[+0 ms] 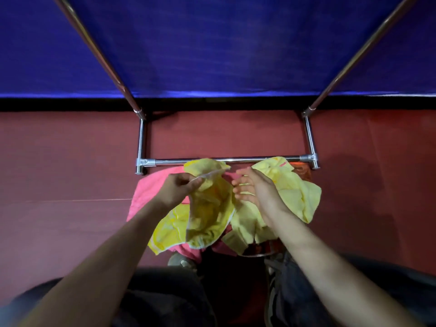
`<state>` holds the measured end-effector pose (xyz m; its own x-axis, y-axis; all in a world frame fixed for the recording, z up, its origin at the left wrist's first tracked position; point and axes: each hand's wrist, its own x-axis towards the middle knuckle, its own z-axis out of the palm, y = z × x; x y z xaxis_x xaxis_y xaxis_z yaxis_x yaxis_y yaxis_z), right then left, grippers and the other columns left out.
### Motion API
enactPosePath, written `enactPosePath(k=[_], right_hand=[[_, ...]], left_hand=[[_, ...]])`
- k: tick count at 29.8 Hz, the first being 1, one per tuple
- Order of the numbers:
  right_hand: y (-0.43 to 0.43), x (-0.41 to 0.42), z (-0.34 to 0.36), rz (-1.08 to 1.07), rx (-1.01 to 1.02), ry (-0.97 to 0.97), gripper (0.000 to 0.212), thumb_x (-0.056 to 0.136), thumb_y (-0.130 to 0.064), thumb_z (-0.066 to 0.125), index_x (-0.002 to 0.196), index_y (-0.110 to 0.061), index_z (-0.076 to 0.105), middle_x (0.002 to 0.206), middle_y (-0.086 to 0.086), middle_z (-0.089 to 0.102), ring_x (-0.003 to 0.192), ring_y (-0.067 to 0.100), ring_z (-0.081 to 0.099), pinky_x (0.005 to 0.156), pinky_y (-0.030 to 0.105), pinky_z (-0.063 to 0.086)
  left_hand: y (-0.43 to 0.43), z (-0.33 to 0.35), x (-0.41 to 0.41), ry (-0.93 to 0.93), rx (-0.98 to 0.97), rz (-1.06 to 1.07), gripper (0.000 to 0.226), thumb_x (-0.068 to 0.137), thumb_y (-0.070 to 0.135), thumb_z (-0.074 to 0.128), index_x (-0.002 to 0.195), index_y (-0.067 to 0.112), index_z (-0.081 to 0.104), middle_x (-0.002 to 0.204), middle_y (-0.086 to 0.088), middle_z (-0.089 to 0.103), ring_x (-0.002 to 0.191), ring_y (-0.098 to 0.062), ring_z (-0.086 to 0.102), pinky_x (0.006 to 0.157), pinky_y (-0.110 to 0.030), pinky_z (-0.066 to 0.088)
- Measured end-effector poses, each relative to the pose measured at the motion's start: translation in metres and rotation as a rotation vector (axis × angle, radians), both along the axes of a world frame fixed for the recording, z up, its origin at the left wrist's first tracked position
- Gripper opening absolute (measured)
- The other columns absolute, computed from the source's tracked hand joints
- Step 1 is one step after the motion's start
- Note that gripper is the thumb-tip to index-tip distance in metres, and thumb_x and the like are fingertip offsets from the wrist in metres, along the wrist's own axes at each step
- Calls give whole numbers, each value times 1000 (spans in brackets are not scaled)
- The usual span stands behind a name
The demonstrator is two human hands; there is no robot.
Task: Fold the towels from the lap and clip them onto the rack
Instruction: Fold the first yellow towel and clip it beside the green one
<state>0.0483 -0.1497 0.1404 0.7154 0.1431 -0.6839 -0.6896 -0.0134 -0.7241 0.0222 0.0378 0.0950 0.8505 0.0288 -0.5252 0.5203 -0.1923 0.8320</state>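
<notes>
My left hand pinches the white-edged top of a crumpled yellow towel, which hangs down from it above my knees. Its fingers spread and holding nothing, my right hand hovers just right of that towel. A second yellow towel lies bunched under and right of my right hand. Beneath both lies a pink towel, spread toward the left. The metal rack's low crossbar runs just beyond the towels. No clips are visible.
Two slanted rack poles rise to the upper left and upper right. A blue cloth wall stands behind the rack. The floor is dark red. My shoes show below the towels.
</notes>
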Motion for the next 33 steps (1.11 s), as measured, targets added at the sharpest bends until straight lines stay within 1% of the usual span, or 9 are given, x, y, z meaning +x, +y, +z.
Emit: enactPosePath(k=[5, 7, 10, 15, 18, 21, 24, 30, 33], right_hand=[[-7, -11, 58, 184, 19, -266, 23, 96, -23, 37, 104, -21, 59, 109, -3, 57, 98, 1, 52, 85, 15, 42], [-4, -8, 78, 249, 66, -303, 26, 96, -21, 39, 115, -18, 57, 114, -8, 55, 99, -10, 48, 84, 2, 37], [-8, -16, 116, 313, 45, -385, 25, 94, -24, 42, 115, -25, 56, 120, -8, 54, 108, -3, 48, 82, -5, 33], [-21, -31, 137, 409, -76, -355, 36, 92, -32, 45, 117, -9, 58, 124, 2, 53, 118, 10, 44, 100, 18, 30], [-28, -52, 141, 461, -140, -458, 17, 91, -17, 49, 90, -8, 64, 92, -5, 51, 91, 4, 46, 84, 18, 32], [-35, -67, 147, 446, -118, -478, 25, 89, -13, 52, 67, -24, 54, 82, -7, 46, 78, 2, 44, 77, 15, 33], [-55, -76, 166, 402, -105, -437, 19, 88, -20, 56, 69, -21, 57, 70, -4, 49, 66, 5, 42, 57, 12, 33], [-91, -86, 219, 357, -30, -435, 16, 85, -18, 59, 69, -17, 62, 54, -10, 60, 52, 0, 52, 53, 14, 41], [-81, -91, 260, 301, 134, -467, 20, 87, -14, 56, 67, -13, 60, 48, -8, 62, 44, -1, 54, 47, 12, 44]], left_hand=[[-5, 107, 1, -149, -78, -108, 25, 88, 9, 53, 64, 12, 59, 55, 11, 56, 56, 1, 47, 55, -9, 38], [-8, 138, 5, -182, -108, -134, 26, 88, 4, 50, 64, 11, 58, 47, 13, 58, 49, 5, 49, 52, -4, 38], [-19, 194, -12, -230, -147, -218, 23, 87, 5, 48, 66, 10, 57, 50, 12, 58, 52, 5, 51, 54, -5, 40], [-20, 242, -32, -326, -177, -222, 18, 83, 11, 53, 66, 10, 61, 55, 9, 63, 56, 3, 55, 59, -7, 44], [-13, 260, -44, -390, -184, -237, 18, 74, 29, 70, 70, 11, 68, 66, 5, 66, 66, -4, 58, 66, -13, 48], [-5, 267, -54, -400, -171, -216, 44, 56, 60, 73, 68, 18, 71, 64, 8, 67, 64, -2, 59, 66, -13, 49], [6, 268, -70, -414, -135, -197, 52, 48, 70, 71, 63, 20, 69, 60, 8, 63, 61, -1, 56, 64, -13, 47], [14, 280, -102, -392, -84, -216, 59, 40, 74, 71, 62, 19, 67, 56, 6, 59, 57, 0, 52, 57, -9, 43], [-11, 290, -115, -320, -98, -306, 61, 42, 68, 74, 81, 22, 64, 74, 2, 58, 65, -2, 52, 57, -9, 42]])
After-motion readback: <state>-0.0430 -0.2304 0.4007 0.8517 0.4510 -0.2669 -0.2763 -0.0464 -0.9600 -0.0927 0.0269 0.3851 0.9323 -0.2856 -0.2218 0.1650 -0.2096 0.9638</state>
